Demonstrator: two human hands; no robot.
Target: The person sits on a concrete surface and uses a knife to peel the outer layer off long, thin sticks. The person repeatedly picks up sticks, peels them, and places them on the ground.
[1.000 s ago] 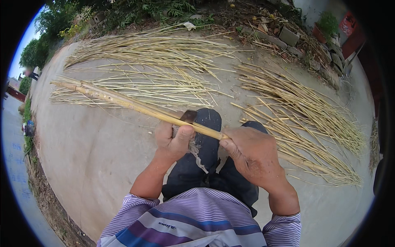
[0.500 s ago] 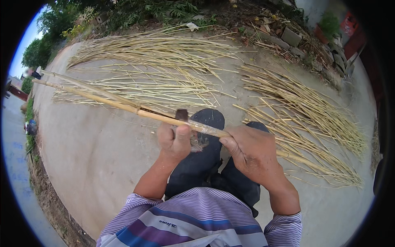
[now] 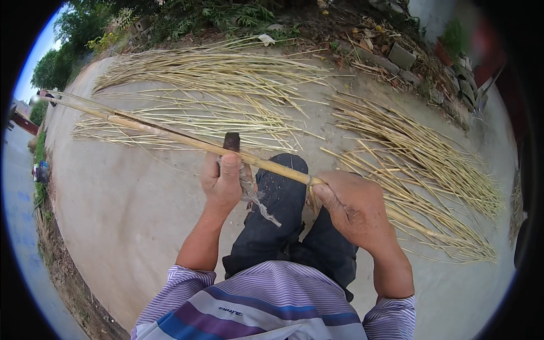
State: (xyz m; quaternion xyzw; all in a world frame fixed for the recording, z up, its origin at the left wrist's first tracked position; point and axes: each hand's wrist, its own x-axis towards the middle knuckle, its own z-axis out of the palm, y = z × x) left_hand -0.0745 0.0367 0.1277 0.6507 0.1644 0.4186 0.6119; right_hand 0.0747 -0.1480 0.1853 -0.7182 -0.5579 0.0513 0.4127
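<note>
1. The left hand (image 3: 224,184) is closed in a fist round the rag-wrapped handle of a dark-bladed knife (image 3: 231,141), thumb up along it; the blade's tip meets the bamboo cane (image 3: 187,141) from the near side.
2. The right hand (image 3: 354,209) has its fingers (image 3: 327,205) curled shut round the same cane, just beside the right knee.
3. The cane runs slantwise across the lap, from far left down past the right hand toward the ground on the right, and looks already split along its left stretch.
4. Risk, as I judge it: the blade sits close to the left thumb and above the dark trousers (image 3: 277,226); a slip on a node could send it toward the right hand or the thigh.
5. The long free end could whip or twist, steering the split off line.
6. Around: bundles of thin bamboo strips (image 3: 215,71) fanned on the concrete ground (image 3: 136,226) ahead, more strips (image 3: 419,164) to the right, rubble and greenery beyond. Nothing blocks the hands.
</note>
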